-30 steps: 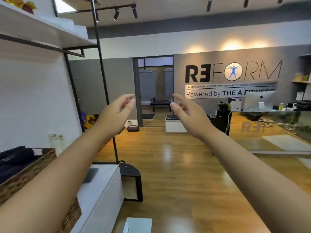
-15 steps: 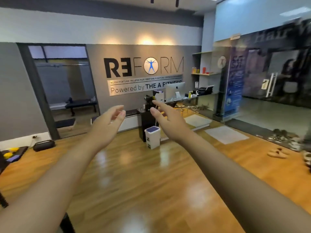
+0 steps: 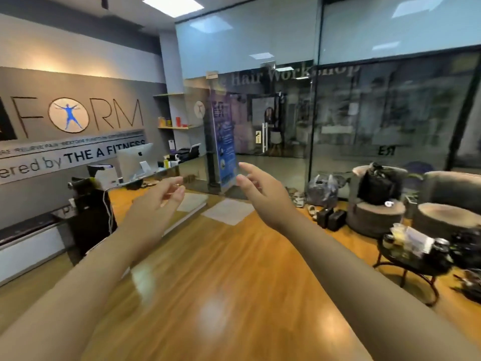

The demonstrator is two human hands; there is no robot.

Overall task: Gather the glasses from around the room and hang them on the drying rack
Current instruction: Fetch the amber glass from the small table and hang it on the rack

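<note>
Both my arms reach forward over the wooden floor, palms facing each other. My left hand point(image 3: 156, 204) is empty with its fingers loosely curled and apart. My right hand point(image 3: 263, 194) is empty too, fingers spread. A small round black table point(image 3: 406, 259) at the right carries several cluttered items, some of which look like glassware, but they are too blurred to tell. I see no drying rack in this view.
A reception desk point(image 3: 91, 220) with a computer monitor point(image 3: 135, 160) stands at the left. A blue banner stand point(image 3: 223, 142) and glass walls point(image 3: 377, 121) lie ahead. Grey armchairs point(image 3: 447, 194), stump stools point(image 3: 377, 214), bags and sandals sit at the right.
My view has swung to the right, from the shelf and doorway past the logo wall to the glass front and seating corner. Both hands stay raised, empty and apart.
</note>
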